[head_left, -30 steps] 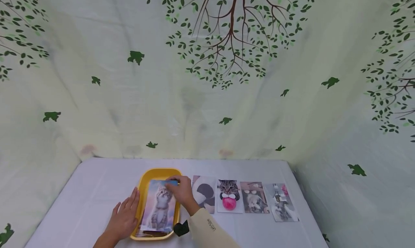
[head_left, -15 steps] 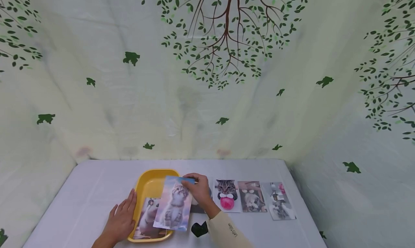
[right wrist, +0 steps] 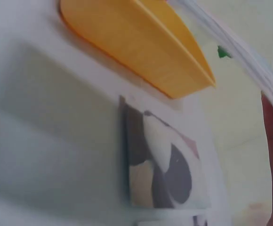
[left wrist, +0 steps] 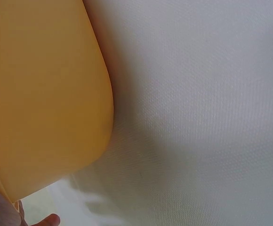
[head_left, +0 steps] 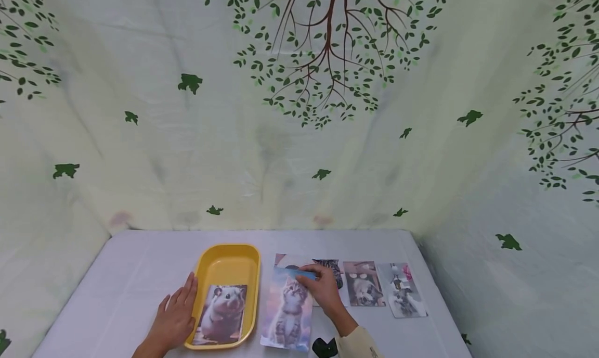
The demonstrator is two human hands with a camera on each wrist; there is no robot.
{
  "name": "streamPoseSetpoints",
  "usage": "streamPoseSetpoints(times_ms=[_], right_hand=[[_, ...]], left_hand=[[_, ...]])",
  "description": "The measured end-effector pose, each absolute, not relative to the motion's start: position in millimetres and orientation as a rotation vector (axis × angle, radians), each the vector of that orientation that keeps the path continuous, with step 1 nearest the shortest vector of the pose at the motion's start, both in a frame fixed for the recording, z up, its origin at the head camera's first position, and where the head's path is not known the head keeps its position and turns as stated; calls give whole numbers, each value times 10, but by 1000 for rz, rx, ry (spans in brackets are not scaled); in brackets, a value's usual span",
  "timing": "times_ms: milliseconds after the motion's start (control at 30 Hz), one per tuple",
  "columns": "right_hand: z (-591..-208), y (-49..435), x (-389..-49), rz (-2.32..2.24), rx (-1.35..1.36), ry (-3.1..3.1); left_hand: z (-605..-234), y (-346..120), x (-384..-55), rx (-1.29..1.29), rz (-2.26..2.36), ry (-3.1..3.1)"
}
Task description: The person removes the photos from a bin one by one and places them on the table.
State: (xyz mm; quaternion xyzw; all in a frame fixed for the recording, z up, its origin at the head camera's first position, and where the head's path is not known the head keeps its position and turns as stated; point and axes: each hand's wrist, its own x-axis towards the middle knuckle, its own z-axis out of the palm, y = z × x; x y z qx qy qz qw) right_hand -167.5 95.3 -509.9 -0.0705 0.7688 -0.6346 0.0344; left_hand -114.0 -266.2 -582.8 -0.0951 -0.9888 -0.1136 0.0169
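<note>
White woven cloth (head_left: 135, 275) surrounds the rounded yellow tray (head_left: 228, 265). Left of it, the left hand (head_left: 173, 316), straight-fingered, touches its wall; inside lies a hamster print (head_left: 222, 316); right of the tray, the right hand (head_left: 326, 291) pinches a rectangular kitten print (head_left: 287, 319).

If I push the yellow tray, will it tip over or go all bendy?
Probably neither. The yellow tray sits flat and looks wider than tall, so it would likely slide. Its smooth, moulded-looking walls suggest stiff, fairly light plastic.
</note>
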Motion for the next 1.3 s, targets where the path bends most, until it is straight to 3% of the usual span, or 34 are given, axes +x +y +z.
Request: streamPoseSetpoints(times_ms=[267, 467, 767, 1000, 1300], right_hand=[[-5637, 1016, -1712, -1956, -176, 2346], [-5687, 976, -1563, -1942, -200, 2357], [-6177, 929, -1501, -1897, -240, 2419], [-6289, 870, -1433, -1806, -255, 2508], [-6309, 846, -1361, -1651, -465, 2715]], left_hand=[[-5787, -2645, -1142, -280, -328, -3098], [-5764, -2616, -1151, -288, -340, -3109], [-5801, -2632, -1169, -285, -340, -3127], [-5797, -2635, -1173, -269, -351, -3151], [-5807, -2640, -1171, -267, -335, -3151]])
